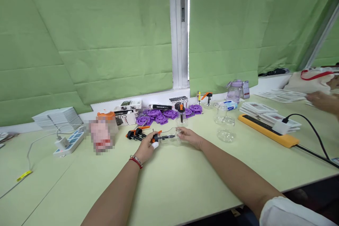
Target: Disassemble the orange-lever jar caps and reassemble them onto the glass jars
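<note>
A clear bottle [171,136] lies sideways between my two hands, just above the table. My left hand [145,148] grips the black cap with an orange lever [156,137] at the bottle's neck, and a white covering shows on one finger. A black stem reaches inside the bottle. At its base, the fingers of my right hand [191,137] are wrapped around the clear wall. Loose black caps with orange levers [137,133] lie left of my left hand. Behind my hands stands another capped bottle [181,117]. Uncapped clear bottles [225,135] stand to the right.
Purple plastic parts [159,114] and boxes [127,118] line the wall. On the left are a white power strip [70,144] and stacked white boxes [58,118]. An orange power strip [267,130] crosses the right side. Another person's hand [321,102] is at far right.
</note>
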The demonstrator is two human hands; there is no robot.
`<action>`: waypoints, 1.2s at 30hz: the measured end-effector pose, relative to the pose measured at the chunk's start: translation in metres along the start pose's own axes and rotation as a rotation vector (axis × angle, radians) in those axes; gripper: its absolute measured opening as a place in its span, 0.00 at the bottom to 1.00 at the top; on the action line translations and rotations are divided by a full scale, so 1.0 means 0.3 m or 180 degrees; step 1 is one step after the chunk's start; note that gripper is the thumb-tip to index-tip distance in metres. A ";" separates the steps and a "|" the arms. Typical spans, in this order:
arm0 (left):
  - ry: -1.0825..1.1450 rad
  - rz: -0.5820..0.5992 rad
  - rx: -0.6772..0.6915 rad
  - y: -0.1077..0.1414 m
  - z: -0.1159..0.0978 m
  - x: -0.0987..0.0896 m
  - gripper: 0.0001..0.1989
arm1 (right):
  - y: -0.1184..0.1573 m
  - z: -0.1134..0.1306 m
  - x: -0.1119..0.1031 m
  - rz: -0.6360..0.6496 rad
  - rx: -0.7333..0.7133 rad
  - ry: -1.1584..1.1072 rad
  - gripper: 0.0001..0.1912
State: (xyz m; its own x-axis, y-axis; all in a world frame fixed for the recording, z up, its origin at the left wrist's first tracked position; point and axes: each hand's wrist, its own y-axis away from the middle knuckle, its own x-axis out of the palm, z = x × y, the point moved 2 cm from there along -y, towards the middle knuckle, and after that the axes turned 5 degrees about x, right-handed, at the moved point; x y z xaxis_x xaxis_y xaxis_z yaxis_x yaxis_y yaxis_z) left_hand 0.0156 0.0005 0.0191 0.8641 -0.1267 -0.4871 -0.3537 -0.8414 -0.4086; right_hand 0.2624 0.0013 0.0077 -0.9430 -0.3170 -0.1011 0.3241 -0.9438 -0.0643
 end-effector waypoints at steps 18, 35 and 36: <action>-0.0050 0.0020 0.0004 0.001 0.011 -0.001 0.25 | -0.004 -0.008 -0.013 -0.0074 -0.0064 -0.0087 0.34; -0.0213 0.0073 -0.0006 -0.001 0.019 -0.002 0.25 | 0.004 0.000 -0.016 -0.0041 -0.0007 -0.0251 0.39; -0.0192 0.0069 -0.0005 0.000 0.016 -0.002 0.25 | 0.002 -0.002 -0.016 -0.0045 0.0025 -0.0240 0.38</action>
State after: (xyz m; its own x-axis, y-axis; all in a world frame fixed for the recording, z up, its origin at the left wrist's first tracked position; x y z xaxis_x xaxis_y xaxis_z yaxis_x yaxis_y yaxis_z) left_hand 0.0133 0.0032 0.0159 0.8331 -0.1132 -0.5415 -0.3716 -0.8396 -0.3962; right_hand 0.2671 0.0022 0.0075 -0.9506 -0.3093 -0.0250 0.3103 -0.9489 -0.0572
